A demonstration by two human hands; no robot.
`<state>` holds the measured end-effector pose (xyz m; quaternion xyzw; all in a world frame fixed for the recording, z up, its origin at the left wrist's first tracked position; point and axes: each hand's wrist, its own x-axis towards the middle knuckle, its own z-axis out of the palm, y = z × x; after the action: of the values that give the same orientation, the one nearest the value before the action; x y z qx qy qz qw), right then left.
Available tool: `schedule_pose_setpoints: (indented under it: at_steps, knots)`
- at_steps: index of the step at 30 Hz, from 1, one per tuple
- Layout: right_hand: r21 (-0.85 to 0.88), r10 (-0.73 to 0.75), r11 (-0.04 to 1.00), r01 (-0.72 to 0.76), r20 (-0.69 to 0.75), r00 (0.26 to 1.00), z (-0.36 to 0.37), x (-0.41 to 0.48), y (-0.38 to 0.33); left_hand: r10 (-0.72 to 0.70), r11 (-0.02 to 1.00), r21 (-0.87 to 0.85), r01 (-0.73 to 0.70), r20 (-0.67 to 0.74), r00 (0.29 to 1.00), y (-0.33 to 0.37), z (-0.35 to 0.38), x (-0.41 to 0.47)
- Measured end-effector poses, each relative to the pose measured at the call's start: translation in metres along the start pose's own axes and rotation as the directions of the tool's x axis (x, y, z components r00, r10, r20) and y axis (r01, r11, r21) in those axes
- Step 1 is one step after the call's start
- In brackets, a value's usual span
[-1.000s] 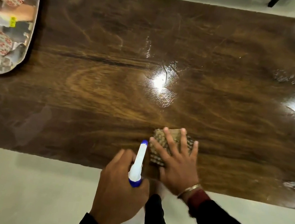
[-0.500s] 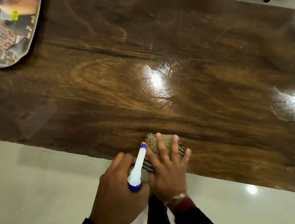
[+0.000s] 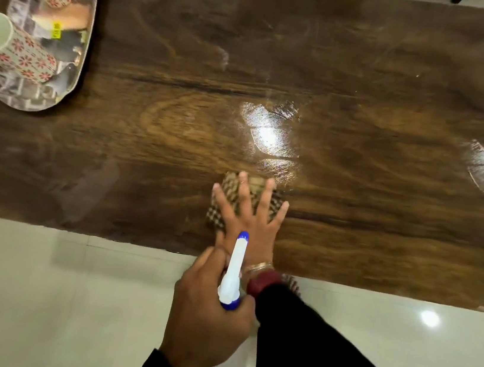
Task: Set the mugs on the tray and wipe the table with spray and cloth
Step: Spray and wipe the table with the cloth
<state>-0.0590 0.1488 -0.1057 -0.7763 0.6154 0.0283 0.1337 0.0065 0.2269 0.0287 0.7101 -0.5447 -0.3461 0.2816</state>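
1. Head view: right hand point(image 3: 250, 215) spread flat, pressing checked cloth point(image 3: 226, 199) on table point(image 3: 373, 77) near its front edge.
2. Left hand point(image 3: 204, 311) wrapped round spray bottle point(image 3: 233, 272), off the table.
3. Both mugs point(image 3: 28, 57) stand on tray point(image 3: 84, 46), far left.
4. Risk: cloth slipping over the near edge; wet streaks left undried.

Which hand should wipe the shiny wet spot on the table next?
The right hand, probably. It lies flat on the cloth, just below the wet patch on the table, so it only needs to slide forward. The left hand is busy holding the spray bottle.
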Motion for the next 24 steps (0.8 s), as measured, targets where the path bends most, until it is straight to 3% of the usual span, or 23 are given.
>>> schedule_pose_setpoints:
  at_steps: [2, 4, 8, 11, 13, 16, 19, 22, 24]
  knots:
    - [-0.048, -0.113, 0.992, 0.113, 0.007, 0.994, 0.008, -0.027, 0.004, -0.038, 0.999, -0.012, 0.038, 0.017, 0.999, 0.001, -0.005, 0.004]
    - [-0.038, -0.131, 0.991, 0.131, 0.0, 0.991, 0.007, -0.046, 0.03, -0.027, 0.999, 0.041, 0.025, 0.042, 0.999, -0.002, -0.011, 0.009]
    - [0.013, 0.127, 0.992, -0.127, 0.014, 0.992, -0.012, -0.03, 0.069, -0.039, 0.99, 0.135, 0.034, 0.034, 0.999, -0.015, -0.017, 0.013]
    - [0.091, 0.289, 0.954, -0.286, -0.015, 0.957, -0.021, 0.011, 0.038, -0.085, 0.987, 0.135, 0.083, 0.009, 0.996, -0.021, -0.02, 0.01]
    - [0.106, 0.205, 0.973, -0.204, 0.005, 0.979, -0.016, 0.027, 0.003, -0.071, 0.987, 0.142, 0.068, 0.014, 0.997, -0.027, -0.024, 0.011]
    - [0.008, -0.046, 0.999, 0.046, 0.018, 0.999, 0.004, 0.007, -0.037, -0.054, 0.995, 0.084, 0.055, -0.015, 0.998, -0.03, -0.03, 0.015]
    - [-0.032, -0.196, 0.98, 0.196, 0.028, 0.98, 0.011, -0.03, -0.023, -0.028, 0.997, 0.077, 0.028, 0.0, 1.0, -0.035, -0.037, 0.022]
    - [-0.042, -0.181, 0.982, 0.183, 0.048, 0.982, 0.001, -0.034, 0.021, 0.001, 0.993, 0.117, 0.0, -0.01, 1.0, -0.04, -0.04, 0.027]
    - [-0.009, -0.017, 1.0, 0.017, 0.002, 1.0, -0.007, -0.007, 0.026, -0.021, 0.994, 0.106, 0.023, -0.021, 1.0, -0.042, -0.043, 0.03]
